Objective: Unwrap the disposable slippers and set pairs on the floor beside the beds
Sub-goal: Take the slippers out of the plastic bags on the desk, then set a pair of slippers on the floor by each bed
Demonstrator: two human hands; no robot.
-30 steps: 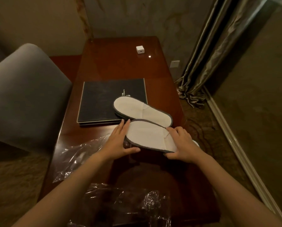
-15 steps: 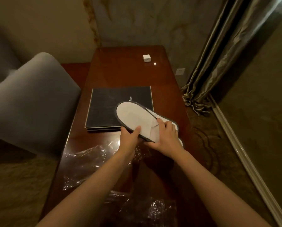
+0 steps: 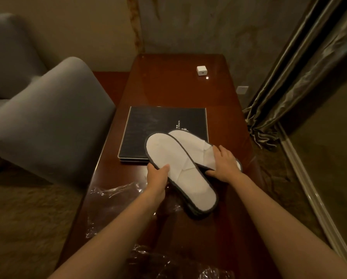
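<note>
Dimly lit room: glossy wooden desk [image 3: 168, 87], grey armchair [image 3: 48, 121], drawn curtain [image 3: 301, 77].

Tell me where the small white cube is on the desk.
In the head view, the small white cube sits alone at the far right corner of the desk, near the wall and curtain, well beyond the black folder.

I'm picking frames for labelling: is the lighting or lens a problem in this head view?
Head view: dim, warm light; a small glare spot on the desk beside the white cube; wide-angle bending at the curtain and chair; white slippers stay legible; plastic wrap shows only by faint highlights.
</note>
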